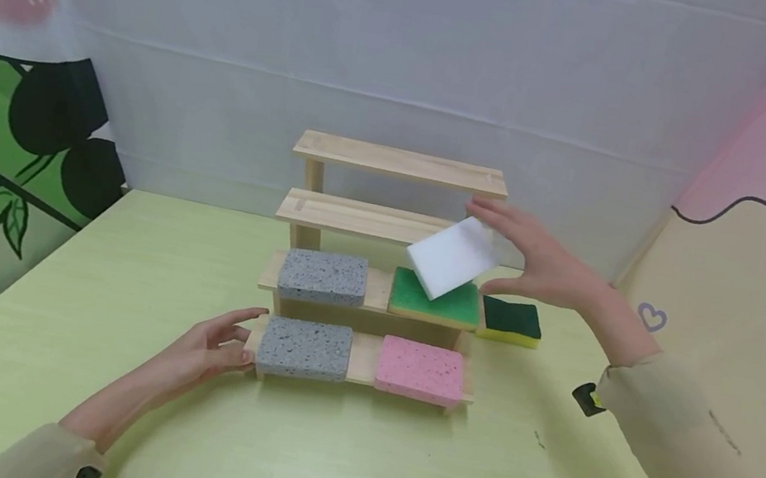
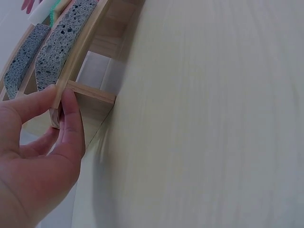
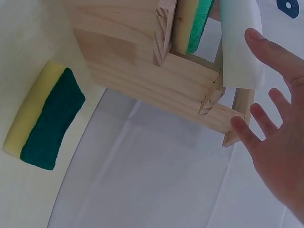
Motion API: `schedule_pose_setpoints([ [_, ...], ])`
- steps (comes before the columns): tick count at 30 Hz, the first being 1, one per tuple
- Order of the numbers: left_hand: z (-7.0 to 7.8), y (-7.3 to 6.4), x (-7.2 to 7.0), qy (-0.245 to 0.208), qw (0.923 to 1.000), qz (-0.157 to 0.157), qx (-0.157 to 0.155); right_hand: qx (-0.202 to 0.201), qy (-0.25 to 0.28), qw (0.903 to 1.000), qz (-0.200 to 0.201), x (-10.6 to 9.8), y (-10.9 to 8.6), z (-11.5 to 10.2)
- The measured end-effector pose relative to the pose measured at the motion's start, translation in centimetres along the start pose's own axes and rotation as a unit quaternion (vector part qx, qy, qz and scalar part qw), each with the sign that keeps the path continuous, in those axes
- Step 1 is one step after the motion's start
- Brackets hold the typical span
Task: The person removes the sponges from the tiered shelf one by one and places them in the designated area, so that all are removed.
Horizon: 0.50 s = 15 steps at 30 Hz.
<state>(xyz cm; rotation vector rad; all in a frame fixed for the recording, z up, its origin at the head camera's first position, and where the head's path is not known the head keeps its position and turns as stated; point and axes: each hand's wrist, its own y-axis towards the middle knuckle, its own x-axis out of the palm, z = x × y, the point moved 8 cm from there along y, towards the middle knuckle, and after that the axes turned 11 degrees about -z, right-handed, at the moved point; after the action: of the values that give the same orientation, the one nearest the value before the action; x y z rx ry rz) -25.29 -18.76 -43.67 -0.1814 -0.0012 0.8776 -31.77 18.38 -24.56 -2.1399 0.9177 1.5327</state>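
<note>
A tiered wooden rack [image 1: 403,160] stands on the table. My left hand [image 1: 215,346] pinches the left end of its lowest step; in the left wrist view, thumb and fingers [image 2: 71,128] grip the board's end. My right hand [image 1: 548,261] is spread beside a white sponge [image 1: 454,257], with nothing gripped between thumb and fingers. That sponge is tilted, its lower corner over a green scouring sponge [image 1: 411,298] on the second step from the bottom. In the right wrist view, the thumb [image 3: 256,38] overlaps the white sponge's edge [image 3: 240,52], fingers apart.
Grey speckled sponges [image 1: 323,276] occupy the left of the two lower steps, and a pink sponge [image 1: 421,370] lies at bottom right. A dark green and yellow sponge [image 1: 513,320] lies on the table right of the rack. White cloth [image 1: 414,43] hangs behind.
</note>
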Motion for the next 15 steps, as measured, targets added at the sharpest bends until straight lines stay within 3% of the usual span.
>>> schedule_pose_setpoints([
  [6,0.16,0.02,0.05,0.001,0.9998,-0.007,0.016,-0.021,-0.018,0.9996,-0.008,0.37,0.50,-0.59],
  [15,0.17,0.11,0.00,0.003,0.9998,-0.009,0.019,0.003,-0.027,0.9996,-0.011,0.63,0.95,-0.44],
])
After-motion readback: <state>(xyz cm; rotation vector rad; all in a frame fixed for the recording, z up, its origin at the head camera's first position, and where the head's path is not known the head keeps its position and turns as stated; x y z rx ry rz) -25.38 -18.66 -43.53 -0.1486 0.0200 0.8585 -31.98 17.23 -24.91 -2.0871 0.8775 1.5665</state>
